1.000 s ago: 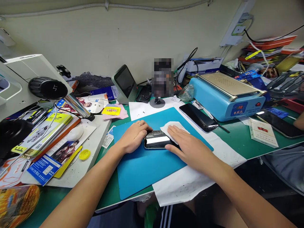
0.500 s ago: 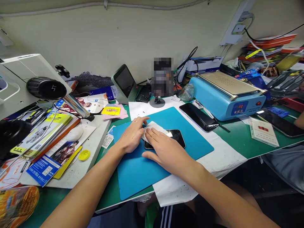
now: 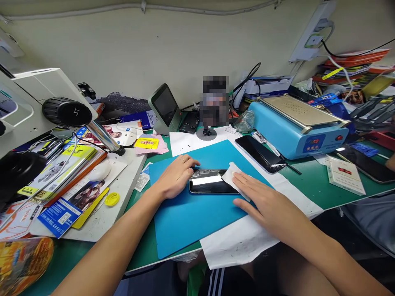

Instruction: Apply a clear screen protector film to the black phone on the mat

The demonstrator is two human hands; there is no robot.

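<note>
A black phone (image 3: 210,183) lies screen up on a blue work mat (image 3: 197,213), its glass catching a bright reflection. My left hand (image 3: 175,176) rests on the phone's left end with curled fingers, holding it down. My right hand (image 3: 262,201) lies flat with fingers stretched out over a white wipe (image 3: 230,177), pressing it on the phone's right end.
A second dark phone (image 3: 258,153) and a blue heating machine (image 3: 298,125) stand to the right. White paper (image 3: 243,242) lies under the mat's near right corner. A microscope arm (image 3: 66,113), boxes and leaflets crowd the left. A small grey screen (image 3: 164,107) stands behind.
My right hand slid the wipe across the phone, from the right end to the left end and back to the right end. My left hand stayed on the phone's left end.
</note>
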